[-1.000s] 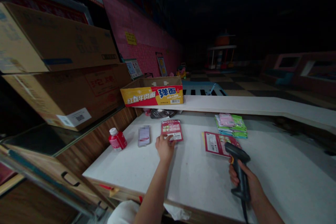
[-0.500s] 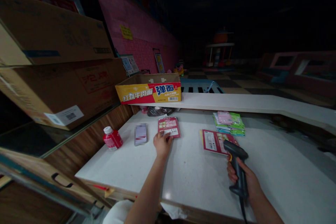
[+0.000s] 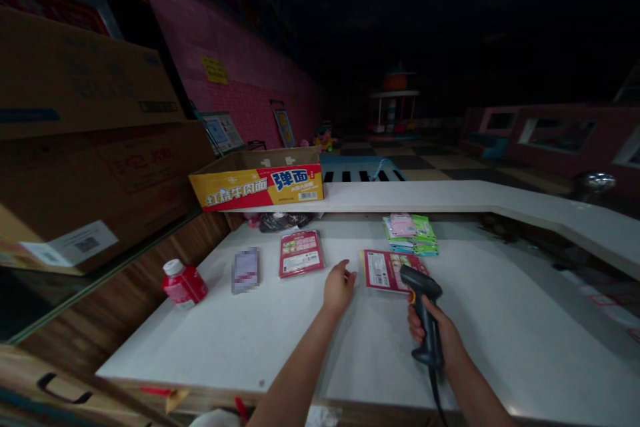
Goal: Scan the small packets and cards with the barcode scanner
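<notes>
My right hand (image 3: 434,330) is wrapped around the handle of a black barcode scanner (image 3: 423,317), whose head is over the right edge of a red flat packet (image 3: 383,270). My left hand (image 3: 340,285) is open over the white tabletop, its fingers slightly bent and holding nothing. It sits between that packet and another red packet stack (image 3: 301,253) on the left, apart from both. Behind the right packet lies a pile of green and blue packets (image 3: 424,233) with a small pink packet (image 3: 402,224) on top.
A red bottle with a white cap (image 3: 185,283) and a phone with a blurred screen (image 3: 245,270) stand to the left. An open noodle carton (image 3: 257,188) rests on the raised ledge (image 3: 425,193). Large cardboard boxes (image 3: 95,173) are stacked at far left. The scanner's cord (image 3: 436,390) hangs toward me.
My left hand has come off the left red packet stack and moved right, toward the other red packet. The view has turned slightly right. My right hand still grips the scanner.
</notes>
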Tool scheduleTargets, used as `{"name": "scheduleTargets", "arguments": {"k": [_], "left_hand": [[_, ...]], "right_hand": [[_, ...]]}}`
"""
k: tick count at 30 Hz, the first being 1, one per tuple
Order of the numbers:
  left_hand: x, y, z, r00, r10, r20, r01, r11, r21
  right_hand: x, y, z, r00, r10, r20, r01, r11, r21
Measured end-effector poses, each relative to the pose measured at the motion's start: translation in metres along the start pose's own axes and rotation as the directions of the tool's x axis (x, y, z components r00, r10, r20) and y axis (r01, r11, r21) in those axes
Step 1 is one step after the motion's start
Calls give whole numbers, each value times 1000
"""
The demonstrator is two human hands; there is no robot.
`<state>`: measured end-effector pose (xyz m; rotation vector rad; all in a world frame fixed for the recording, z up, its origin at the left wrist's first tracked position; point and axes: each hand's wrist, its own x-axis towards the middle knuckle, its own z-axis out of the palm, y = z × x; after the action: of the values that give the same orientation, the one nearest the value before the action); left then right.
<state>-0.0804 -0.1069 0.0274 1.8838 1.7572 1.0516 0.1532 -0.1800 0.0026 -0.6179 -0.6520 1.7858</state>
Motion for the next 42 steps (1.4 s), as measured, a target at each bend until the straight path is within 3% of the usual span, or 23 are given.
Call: {"name": "scheduleTargets", "arguments": {"k": [6,11,18,22,26,29,33,36,42], "left_hand": [[22,37,27,970,-240,26,241,970,-17],[30,31,32,942,-335,19,336,941,-44],[30,21,34,910,-400,108,396,916,57],[27,26,33,870,-456,188,475,878,-66],[24,35,30,826,-515,228,562,775,-288],[25,42,26,781,-520,345,624,626,-468],[26,52,20,734,-478,482,679,521,-517],[25,56,18,736,-459,497,676,498,-542],[21,54,18,813,-358,460,572,340,-746]], "right_hand": [[-1,4,6,995,-51,-86,52,999,14],[1,4,7,994,-60,-92,59,998,-20],[-1,1,7,998,-51,-42,50,998,-25],[-3,0,7,997,-54,-57,52,998,-27],[-3,-1,5,998,-43,-39,41,998,-43],[-2,0,2,999,-33,-7,32,999,-30],[-3,1,0,999,-19,39,20,999,-24],[-5,1,1,998,-38,54,40,999,-30],[-10,-2,7,998,-41,54,43,999,-29]]}}
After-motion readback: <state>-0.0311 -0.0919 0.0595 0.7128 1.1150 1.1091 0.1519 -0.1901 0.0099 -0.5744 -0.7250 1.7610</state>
